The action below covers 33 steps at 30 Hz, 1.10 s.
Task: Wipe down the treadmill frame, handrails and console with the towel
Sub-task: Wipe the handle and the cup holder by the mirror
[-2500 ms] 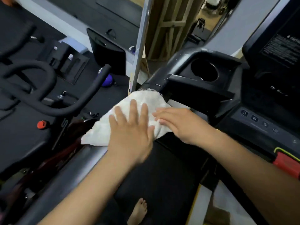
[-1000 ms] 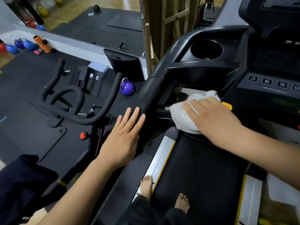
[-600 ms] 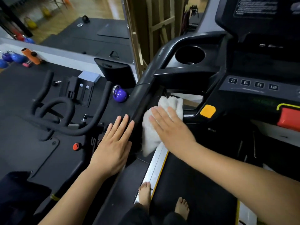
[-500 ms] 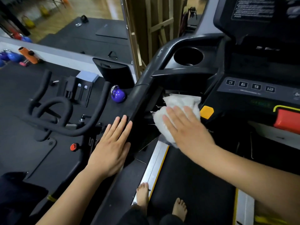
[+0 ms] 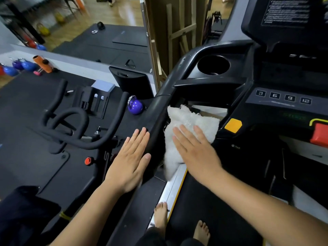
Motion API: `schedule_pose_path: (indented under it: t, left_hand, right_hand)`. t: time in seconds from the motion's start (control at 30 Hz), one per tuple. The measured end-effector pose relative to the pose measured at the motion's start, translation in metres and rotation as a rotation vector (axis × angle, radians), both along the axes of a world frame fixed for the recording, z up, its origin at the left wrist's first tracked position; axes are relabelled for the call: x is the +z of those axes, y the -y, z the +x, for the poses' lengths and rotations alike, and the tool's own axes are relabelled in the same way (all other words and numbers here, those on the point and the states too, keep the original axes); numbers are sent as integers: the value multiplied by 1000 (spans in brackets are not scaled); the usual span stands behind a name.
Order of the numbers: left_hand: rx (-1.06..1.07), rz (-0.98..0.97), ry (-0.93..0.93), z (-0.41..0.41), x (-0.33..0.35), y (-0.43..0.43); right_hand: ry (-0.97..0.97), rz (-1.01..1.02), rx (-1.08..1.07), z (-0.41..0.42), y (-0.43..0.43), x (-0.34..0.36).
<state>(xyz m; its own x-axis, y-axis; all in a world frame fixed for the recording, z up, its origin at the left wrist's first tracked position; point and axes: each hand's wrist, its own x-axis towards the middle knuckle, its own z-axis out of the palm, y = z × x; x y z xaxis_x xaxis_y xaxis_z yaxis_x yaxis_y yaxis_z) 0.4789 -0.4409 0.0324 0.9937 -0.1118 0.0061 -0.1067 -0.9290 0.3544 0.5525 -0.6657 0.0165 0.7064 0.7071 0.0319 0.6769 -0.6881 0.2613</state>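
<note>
Black foam handlebars [image 5: 76, 125] of an exercise bike curve just left of the left hand [image 5: 131, 160]. A red knob [image 5: 88, 161] sits to that hand's outer side, and a purple kettlebell [image 5: 135, 107] lies on the floor mat past its fingertips. Between the two hands runs the treadmill's black handrail [image 5: 156, 121], sloping up toward the cup holder [image 5: 213, 65] well ahead of both sets of fingers. The left-hand fingers [image 5: 140, 139] lie straight and pressed together, flat on the rail's outer side, with the thumb resting along the rail.

Right of the right hand [image 5: 197, 153], a yellow tab [image 5: 233, 125] sits just beside the cloth's edge, and a red stop key [image 5: 319, 137] is farther out. The console [image 5: 257, 107], with buttons [image 5: 282, 97] marked 3, 6, 9 and 12, stands ahead and to the right of the right fingertips.

The white towel [image 5: 188, 119] lies under the right hand, pressed against the inner side of the handrail and touching it. The right-hand fingers [image 5: 182, 137] are straight and slightly spread, flat on the cloth rather than curled round it. Beyond the fingertips the towel rises in a bunched peak. Below the hand's left edge a tail of it hangs toward the silver side rail [image 5: 173, 185]. Nearer than the wrists, one bare foot [image 5: 160, 215] stands at that side rail and the other [image 5: 201, 231] on the belt [image 5: 204, 201].
</note>
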Motion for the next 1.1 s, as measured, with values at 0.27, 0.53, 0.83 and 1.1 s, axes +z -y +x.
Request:
schedule_pose_path:
  t: [0.27,0.53,0.83,1.1]
  left_hand:
    - [96,-223,12,-3,2,0]
    - [497,-634,328,-13,12,-3]
    - [538,-615,431,-17,3,-9]
    - [423,-473,319,-46,2,-7]
  right_hand:
    - [-366,932,-286,-23,-51,8]
    - [-236,640,315,33,-100,19]
    - [-261,379,184,56,-105,34]
    - [-363,302,433,65,-86,39]
